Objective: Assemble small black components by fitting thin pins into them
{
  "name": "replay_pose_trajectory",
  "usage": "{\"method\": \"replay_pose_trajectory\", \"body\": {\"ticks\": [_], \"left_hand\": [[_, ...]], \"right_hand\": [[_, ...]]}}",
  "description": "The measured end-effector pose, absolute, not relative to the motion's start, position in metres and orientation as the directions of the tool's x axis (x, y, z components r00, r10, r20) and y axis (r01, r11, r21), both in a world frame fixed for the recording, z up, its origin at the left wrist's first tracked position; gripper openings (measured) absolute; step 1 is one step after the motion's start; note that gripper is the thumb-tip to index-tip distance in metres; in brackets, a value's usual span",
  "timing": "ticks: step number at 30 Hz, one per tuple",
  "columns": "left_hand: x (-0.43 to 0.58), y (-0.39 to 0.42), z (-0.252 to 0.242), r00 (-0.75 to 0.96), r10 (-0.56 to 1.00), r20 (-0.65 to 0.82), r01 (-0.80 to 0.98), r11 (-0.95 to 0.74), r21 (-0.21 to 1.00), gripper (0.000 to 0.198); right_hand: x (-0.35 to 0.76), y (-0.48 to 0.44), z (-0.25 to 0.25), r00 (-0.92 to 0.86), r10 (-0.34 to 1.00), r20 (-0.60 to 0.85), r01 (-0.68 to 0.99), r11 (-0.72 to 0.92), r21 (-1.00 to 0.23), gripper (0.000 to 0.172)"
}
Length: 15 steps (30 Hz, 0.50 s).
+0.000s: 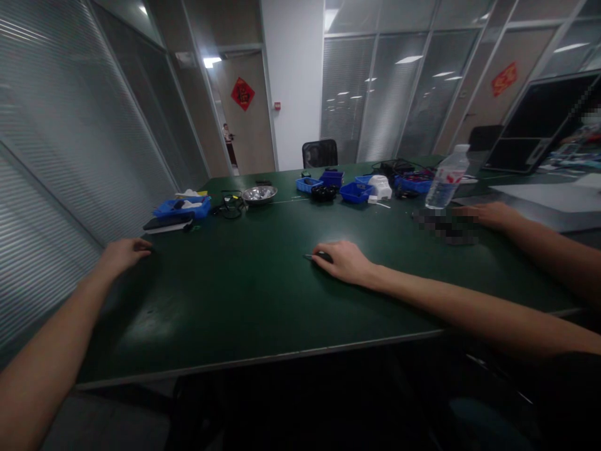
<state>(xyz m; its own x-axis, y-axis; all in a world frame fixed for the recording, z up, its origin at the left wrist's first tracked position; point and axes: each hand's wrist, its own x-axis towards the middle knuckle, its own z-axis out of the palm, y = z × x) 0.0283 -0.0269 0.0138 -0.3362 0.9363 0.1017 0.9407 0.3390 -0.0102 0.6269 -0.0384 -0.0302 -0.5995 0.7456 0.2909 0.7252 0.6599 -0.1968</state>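
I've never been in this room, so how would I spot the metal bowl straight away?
Start with the big dark green table and look toward its far edge, left of the middle. There, just right of some dark cables and left of a cluster of blue trays, sits the metal bowl. Unlike the boxy trays, it is round and shiny silver.

A white wall (293, 75) separates a door (256, 141) from glass partitions (387, 94).

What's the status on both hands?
Right hand: holding thin-tipped object. Left hand: at left edge of table, hold unclear. Co-worker's hand: near bottle, at right.
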Motion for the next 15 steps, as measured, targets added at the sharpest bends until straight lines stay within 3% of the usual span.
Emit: {"method": "replay_pose_trajectory", "body": {"ticks": [6,15], "left_hand": [[0.035,-0.025,0.014,-0.362,0.926,0.107,0.927,0.370,-0.056,0.024],[-0.004,-0.007,-0.007,-0.224,0.969,0.107,0.956,0.240,-0.169,0.040]], "right_hand": [[0.627,-0.038,-0.030,-0.597,0.752,0.280,0.733,0.653,-0.192,0.032],[0.628,-0.038,-0.029,-0.603,0.750,0.273,0.719,0.659,-0.220,0.033]]}}
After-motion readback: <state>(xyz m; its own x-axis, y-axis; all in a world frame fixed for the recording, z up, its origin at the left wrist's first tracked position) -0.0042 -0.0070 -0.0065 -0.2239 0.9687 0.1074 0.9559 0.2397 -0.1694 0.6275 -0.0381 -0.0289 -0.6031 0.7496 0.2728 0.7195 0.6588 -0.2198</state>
